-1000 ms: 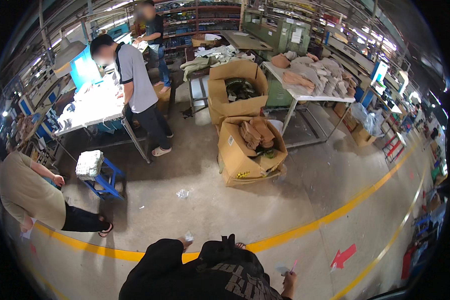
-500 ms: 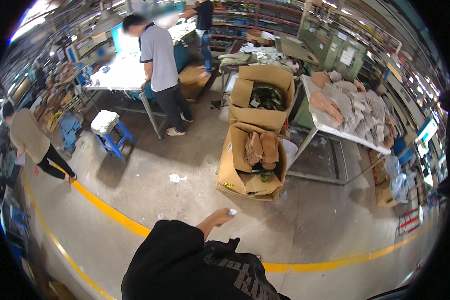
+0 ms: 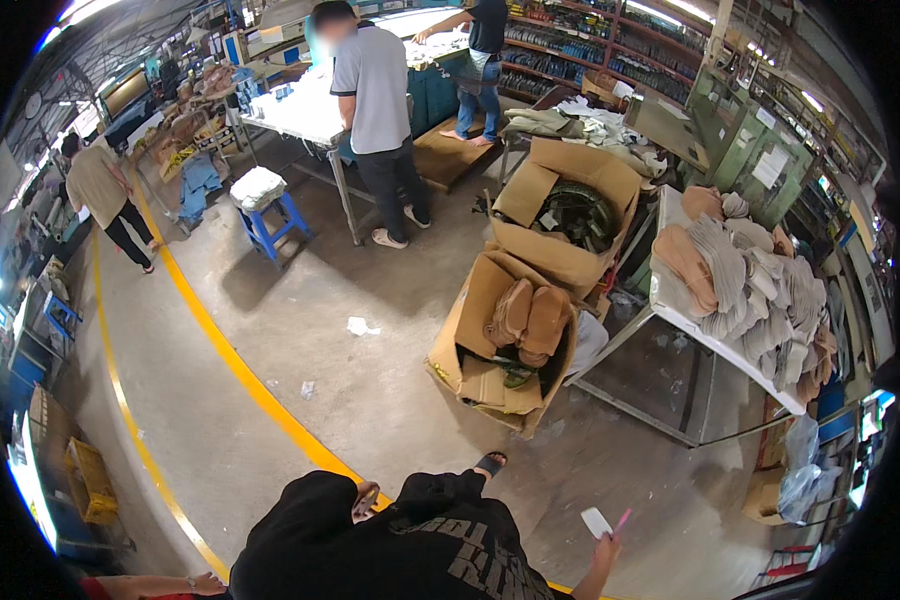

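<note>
My right hand [image 3: 606,553] is at the lower right, away from my body. Between its fingers are a white flat card-like piece [image 3: 596,521] with rounded corners and a thin pink stick [image 3: 623,520], perhaps a pen. My left hand [image 3: 366,498] is close to my black shirt [image 3: 390,545], fingers curled. Something small and greyish seems to be in it, too unclear to name. Just ahead of me a dark sandal [image 3: 491,463] shows on my foot.
An open carton [image 3: 450,350] with brown shoe-sole-shaped pieces stands ahead, another carton [image 3: 545,245] behind it. At right, a table [image 3: 670,300] bears stacked grey and brown pieces. Left are a blue stool [image 3: 270,235] and several people; a red-sleeved arm [image 3: 170,585] enters lower left.
My left hand, stretched forward with a small whitish thing before, is now drawn back to my body. My right hand has come into view. The view has turned, and the walker at left is farther off.
</note>
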The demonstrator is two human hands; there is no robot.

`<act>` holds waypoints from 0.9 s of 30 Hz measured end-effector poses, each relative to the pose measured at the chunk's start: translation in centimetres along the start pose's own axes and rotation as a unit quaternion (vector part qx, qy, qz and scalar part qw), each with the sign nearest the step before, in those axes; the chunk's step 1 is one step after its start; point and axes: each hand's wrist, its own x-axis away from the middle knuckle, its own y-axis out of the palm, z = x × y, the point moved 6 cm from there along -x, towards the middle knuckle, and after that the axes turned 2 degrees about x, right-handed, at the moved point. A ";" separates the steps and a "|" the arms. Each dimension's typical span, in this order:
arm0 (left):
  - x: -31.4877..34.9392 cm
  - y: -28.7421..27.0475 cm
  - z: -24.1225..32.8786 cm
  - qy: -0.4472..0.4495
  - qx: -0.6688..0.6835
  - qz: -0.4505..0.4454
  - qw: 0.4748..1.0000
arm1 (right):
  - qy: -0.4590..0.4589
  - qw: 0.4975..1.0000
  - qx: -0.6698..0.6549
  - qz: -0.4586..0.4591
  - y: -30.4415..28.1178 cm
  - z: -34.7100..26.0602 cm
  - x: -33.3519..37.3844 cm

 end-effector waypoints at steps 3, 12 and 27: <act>-0.6 7.1 6.1 0.191 0.137 -0.164 0.958 | -0.074 0.994 0.071 -0.044 4.0 -5.4 -4.3; 2.9 11.5 31.8 0.320 0.030 0.084 0.943 | 0.140 0.964 0.146 -0.170 4.7 -10.7 -3.6; 4.6 12.9 17.9 0.231 0.004 0.215 0.949 | -0.019 0.955 0.183 -0.234 12.1 -17.2 -23.8</act>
